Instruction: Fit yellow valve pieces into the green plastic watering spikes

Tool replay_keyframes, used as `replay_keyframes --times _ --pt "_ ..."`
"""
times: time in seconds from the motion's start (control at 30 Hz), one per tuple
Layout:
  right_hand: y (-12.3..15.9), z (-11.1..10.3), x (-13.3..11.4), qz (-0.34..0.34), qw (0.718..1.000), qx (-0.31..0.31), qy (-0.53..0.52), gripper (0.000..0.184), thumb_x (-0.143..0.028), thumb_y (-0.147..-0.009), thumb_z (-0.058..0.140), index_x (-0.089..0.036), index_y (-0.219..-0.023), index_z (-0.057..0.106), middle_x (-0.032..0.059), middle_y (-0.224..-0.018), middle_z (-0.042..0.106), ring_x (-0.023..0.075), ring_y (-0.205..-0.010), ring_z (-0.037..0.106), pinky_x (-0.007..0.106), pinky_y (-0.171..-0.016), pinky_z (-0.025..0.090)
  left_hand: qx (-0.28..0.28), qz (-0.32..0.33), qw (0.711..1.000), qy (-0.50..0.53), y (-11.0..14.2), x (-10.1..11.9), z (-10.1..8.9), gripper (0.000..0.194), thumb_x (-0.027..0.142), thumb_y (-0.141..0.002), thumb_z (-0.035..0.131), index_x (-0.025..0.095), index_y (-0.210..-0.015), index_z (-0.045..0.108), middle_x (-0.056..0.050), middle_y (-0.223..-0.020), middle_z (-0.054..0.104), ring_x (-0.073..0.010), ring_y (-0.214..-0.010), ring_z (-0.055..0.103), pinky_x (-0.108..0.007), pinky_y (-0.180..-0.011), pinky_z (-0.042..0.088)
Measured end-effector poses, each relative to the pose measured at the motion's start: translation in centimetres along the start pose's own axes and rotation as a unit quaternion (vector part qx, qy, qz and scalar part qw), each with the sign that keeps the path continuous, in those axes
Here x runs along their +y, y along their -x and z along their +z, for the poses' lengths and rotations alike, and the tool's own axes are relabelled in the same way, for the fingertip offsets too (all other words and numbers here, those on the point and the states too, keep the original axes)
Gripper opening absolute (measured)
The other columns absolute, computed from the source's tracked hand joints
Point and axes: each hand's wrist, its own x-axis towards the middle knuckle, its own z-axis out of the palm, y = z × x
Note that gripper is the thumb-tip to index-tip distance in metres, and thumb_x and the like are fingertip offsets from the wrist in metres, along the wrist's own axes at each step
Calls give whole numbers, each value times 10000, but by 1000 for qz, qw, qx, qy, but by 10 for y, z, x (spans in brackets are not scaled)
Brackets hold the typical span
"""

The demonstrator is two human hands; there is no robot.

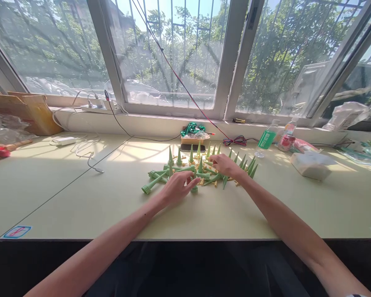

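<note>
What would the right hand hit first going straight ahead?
The right hand would probably meet an upright green cone first; depth makes it unclear exactly which one.

One green cone (194,189) partly behind left fingers (194,181), cardboard box (38,113) partly past left edge

My worktop (80,198) is pale yellow, my cones (200,166) green, the pegs (215,184) among them yellow, the slab (188,147) behind them black.

The green cones (154,183) before me look to be of smooth plastic, rather matt. My table (80,206) has a smooth, slightly shiny surface; the bottle (266,139) is clear, glossy plastic.
</note>
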Motion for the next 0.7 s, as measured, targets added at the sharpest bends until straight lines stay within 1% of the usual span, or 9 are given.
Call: replay_keyframes --times 0.1,0.23,0.47,0.5,0.57,0.63,0.7 --pt "4 0 3 -3 1000 -19 1 174 -117 -848 607 -155 -1003 678 82 -927 710 177 -822 610 219 -614 339 -1 -5 1000 -2 0 1 0 405 443 -959 496 168 -663 532 0 -631 577 -117 -521 480 -237 -537 334" --pt "4 4 3 -1 999 -47 -10 210 -65 -825 615 -151 -1001 690 67 -903 715 161 -788 626 209 -586 349 -4 -5 1000 -6 0 2 0 400 432 -961 497 168 -661 529 3 -631 574 -116 -526 479 -236 -538 329" --pt "-1 10 2 0 999 -39 -7 199 -40 -820 620 -138 -977 693 81 -880 710 169 -780 623 215 -612 373 -4 1 1000 -15 -1 0 1 410 433 -962 498 166 -651 516 3 -613 566 -115 -521 481 -237 -538 332" --pt "-1 9 2 -1 1000 -30 -4 189 -42 -830 611 -137 -973 689 86 -888 705 175 -792 620 218 -621 376 -4 1 1000 -14 0 0 1 408 435 -960 502 166 -654 517 3 -618 571 -115 -526 484 -237 -540 332" --pt "0 6 2 -11 1000 13 -3 177 -42 -852 583 -130 -972 677 101 -910 692 184 -809 612 227 -645 388 -6 0 1000 -12 0 0 1 399 439 -951 520 166 -660 515 4 -633 579 -113 -533 487 -236 -543 334" --pt "4 2 1 -32 996 83 -18 179 -32 -862 559 -121 -977 664 112 -924 673 184 -797 602 240 -670 410 -10 -2 1000 -12 1 0 1 387 441 -932 553 165 -664 511 7 -644 583 -109 -536 486 -236 -546 337" --pt "12 -1 -4 -64 986 145 -53 186 -28 -863 551 -121 -988 652 110 -923 653 179 -763 594 258 -688 435 -16 -5 1000 -11 1 -1 2 371 432 -907 593 164 -666 508 10 -649 588 -104 -535 484 -235 -548 340"
